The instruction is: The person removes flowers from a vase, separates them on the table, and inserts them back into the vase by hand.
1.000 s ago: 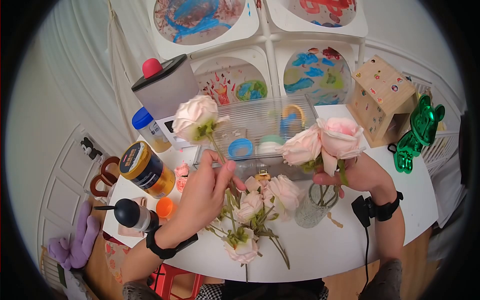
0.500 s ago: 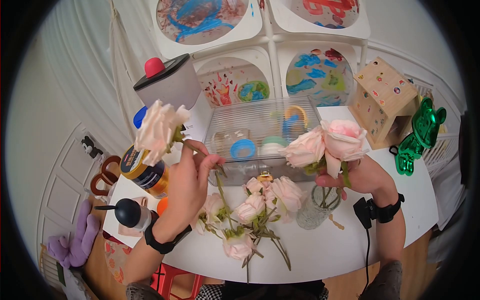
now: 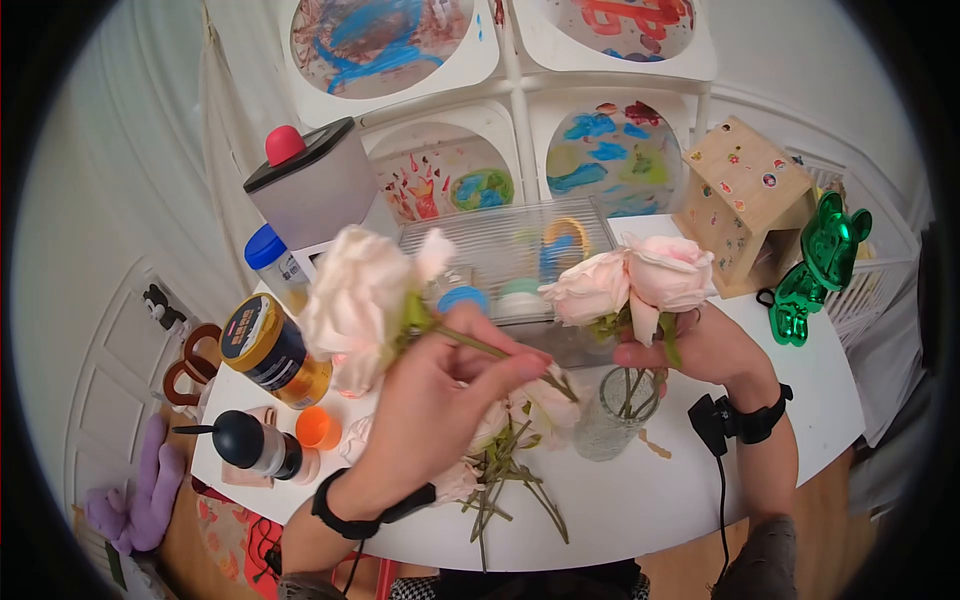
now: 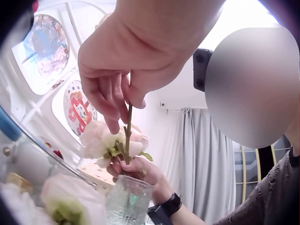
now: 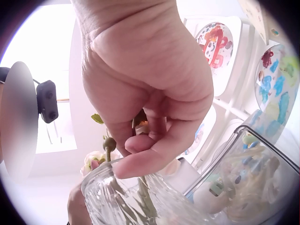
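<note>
Above the white table, the left hand pinches between thumb and bent fingers the stem of one pale pink rose, whose bloom leans toward the table's left edge. The right hand, with fingers curled nearly closed, holds the stems of two other roses at the mouth of a glass vase (stems are seen inside through the glass), while loose roses, partly hidden by the left hand, lie with stems toward the front edge.

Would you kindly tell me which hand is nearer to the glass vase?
Right: the right hand is at the glass vase, by its rim; the left hand is farther off, to its left.
</note>
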`<state>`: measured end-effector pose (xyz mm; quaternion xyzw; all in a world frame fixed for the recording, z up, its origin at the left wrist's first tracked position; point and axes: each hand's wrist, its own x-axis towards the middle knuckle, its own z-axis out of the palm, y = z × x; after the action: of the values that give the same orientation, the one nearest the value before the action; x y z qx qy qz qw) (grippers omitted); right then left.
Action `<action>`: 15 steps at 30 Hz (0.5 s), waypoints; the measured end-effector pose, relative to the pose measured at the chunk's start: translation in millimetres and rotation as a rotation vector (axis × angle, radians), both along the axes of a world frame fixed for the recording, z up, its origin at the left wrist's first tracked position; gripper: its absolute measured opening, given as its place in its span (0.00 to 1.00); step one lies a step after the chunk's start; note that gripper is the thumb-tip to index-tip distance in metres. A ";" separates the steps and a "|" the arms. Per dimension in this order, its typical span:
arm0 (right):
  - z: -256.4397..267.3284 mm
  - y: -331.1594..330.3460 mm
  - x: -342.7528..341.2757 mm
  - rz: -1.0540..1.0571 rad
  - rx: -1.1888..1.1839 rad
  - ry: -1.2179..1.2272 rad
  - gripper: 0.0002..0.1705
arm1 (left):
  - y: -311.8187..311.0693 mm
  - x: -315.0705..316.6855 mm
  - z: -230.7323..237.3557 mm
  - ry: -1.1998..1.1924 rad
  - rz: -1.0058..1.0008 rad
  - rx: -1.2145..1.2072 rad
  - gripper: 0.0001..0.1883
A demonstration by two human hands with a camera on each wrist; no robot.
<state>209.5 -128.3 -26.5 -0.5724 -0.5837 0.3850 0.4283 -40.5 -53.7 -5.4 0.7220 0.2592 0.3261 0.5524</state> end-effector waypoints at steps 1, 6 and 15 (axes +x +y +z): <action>0.9 -0.5 0.6 0.007 -0.013 0.003 0.11 | -2.5 6.9 -1.5 -0.003 -0.007 0.000 0.09; 1.8 -1.8 4.2 0.002 -0.039 0.011 0.13 | -9.0 33.3 -7.9 0.133 0.040 0.081 0.11; 2.0 1.1 7.7 0.019 0.013 0.074 0.16 | -6.0 45.2 -22.7 0.278 0.106 0.165 0.10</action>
<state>217.2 -127.2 -24.5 -0.5492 -0.5755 0.4062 0.4498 4.6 -59.7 -28.1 0.7885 0.3431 0.2718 0.4320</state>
